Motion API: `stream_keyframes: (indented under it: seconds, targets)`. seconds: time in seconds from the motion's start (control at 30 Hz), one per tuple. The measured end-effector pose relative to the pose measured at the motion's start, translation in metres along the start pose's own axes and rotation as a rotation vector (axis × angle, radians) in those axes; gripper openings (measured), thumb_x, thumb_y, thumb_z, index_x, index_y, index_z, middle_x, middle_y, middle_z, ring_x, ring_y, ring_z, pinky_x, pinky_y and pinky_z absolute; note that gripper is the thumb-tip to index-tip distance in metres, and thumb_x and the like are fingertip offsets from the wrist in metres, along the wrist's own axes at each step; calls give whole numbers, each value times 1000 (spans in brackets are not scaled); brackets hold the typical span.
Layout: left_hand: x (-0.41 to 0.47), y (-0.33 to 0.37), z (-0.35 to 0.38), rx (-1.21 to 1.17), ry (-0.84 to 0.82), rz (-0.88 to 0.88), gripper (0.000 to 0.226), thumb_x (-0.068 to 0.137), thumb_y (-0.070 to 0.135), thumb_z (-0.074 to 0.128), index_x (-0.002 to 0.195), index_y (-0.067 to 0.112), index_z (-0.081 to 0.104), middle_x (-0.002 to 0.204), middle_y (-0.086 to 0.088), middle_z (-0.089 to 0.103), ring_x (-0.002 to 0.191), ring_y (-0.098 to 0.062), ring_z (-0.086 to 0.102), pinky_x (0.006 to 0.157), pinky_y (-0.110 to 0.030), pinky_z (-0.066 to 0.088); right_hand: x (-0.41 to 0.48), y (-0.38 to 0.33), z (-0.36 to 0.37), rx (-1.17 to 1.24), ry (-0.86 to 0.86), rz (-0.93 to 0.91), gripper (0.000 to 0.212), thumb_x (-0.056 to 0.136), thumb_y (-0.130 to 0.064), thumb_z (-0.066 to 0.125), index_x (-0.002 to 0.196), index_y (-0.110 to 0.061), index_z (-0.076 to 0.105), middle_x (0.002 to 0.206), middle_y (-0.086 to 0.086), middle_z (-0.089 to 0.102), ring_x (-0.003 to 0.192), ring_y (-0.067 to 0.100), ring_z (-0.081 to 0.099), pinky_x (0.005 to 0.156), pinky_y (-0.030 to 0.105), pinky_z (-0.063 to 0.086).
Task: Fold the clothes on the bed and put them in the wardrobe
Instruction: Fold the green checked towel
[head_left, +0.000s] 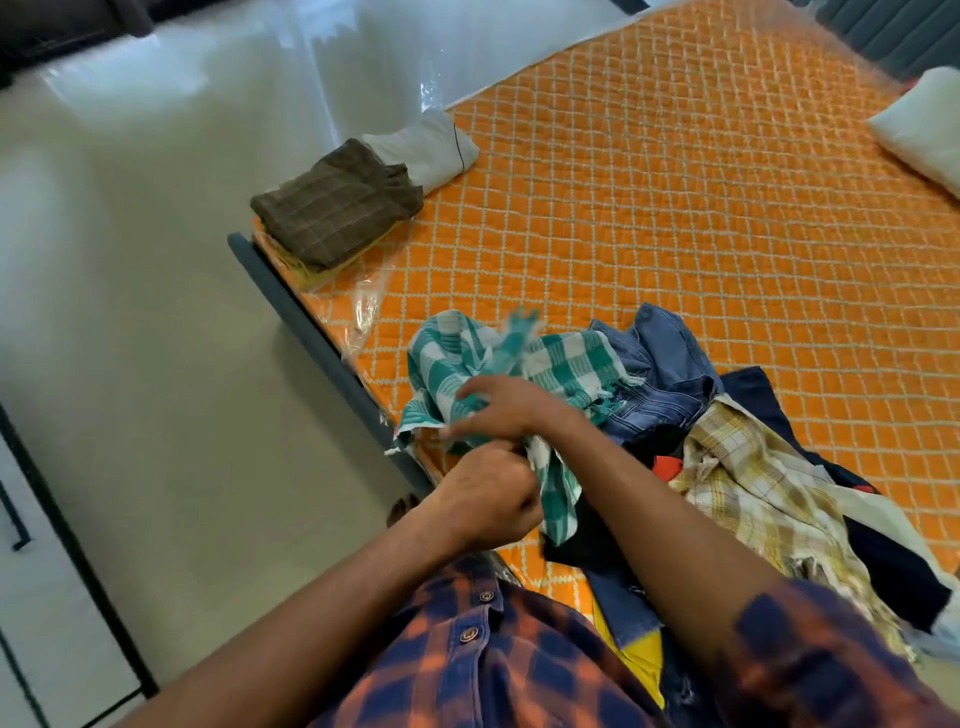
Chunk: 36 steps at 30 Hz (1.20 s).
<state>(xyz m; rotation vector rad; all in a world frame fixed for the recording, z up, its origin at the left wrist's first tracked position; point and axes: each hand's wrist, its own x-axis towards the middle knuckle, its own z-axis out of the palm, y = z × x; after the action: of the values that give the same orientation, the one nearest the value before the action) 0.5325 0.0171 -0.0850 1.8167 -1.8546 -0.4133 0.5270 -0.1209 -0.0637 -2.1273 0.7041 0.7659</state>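
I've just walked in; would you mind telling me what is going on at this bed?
A person is sorting laundry on the orange quilted bed. The left hand grips a green-and-white checked cloth in curled fingers. The right hand reaches across onto the same cloth, but motion blur hides its grip. Unfolded jeans and a yellow checked shirt lie heaped beside it. A folded brown checked garment sits at the bed's corner.

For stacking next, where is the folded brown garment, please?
The brown garment sits upper left in head view, on the bed corner beside a white cloth.
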Motion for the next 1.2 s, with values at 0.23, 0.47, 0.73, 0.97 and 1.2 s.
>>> stream_keyframes:
  seconds: [0.23, 0.47, 0.73, 0.97, 1.2]
  targets:
    - [-28, -3, 9, -191, -65, -53, 29, 75, 20, 60, 48, 14, 49, 47, -4, 46, 54, -25, 36, 58, -35, 40, 32, -2, 29, -598, -22, -79, 23, 92, -18, 58, 71, -10, 54, 69, 8, 56, 63, 28, 52, 60, 36, 45]
    - [-47, -42, -4, -1633, 462, -1289, 46, 92, 50, 51, 92, 9, 71, 91, -14, 71, 85, -26, 66, 72, -32, 47, -14, 27, 14, 344, 239, -228, 44, 104, -20, 56, 65, -7, 42, 58, 5, 33, 51, 13, 30, 54, 27, 24]
    - [-9, -74, 15, -1864, 488, -1415, 55, 94, 53, 55, 120, 7, 71, 114, -18, 71, 104, -34, 68, 98, -49, 54, -72, 42, 60, 23, 188, -348, 27, 101, -19, 56, 121, -14, 74, 103, -7, 77, 80, 6, 66, 75, 27, 49]
    - [4, -111, 11, -1255, 929, -1693, 17, 95, 25, 50, 99, 8, 51, 86, -10, 57, 69, -26, 59, 65, -36, 53, -86, 51, 76, 116, 206, -281, 35, 100, -24, 55, 132, -20, 68, 114, 7, 75, 101, 26, 70, 92, 44, 56]
    - [33, -66, -43, -876, 699, -1163, 32, 102, 32, 53, 73, 20, 49, 71, -3, 47, 68, -19, 49, 66, -31, 40, -77, 79, 49, 798, 663, 69, 51, 91, -24, 72, 139, -34, 59, 142, 2, 59, 124, 24, 61, 101, 49, 54]
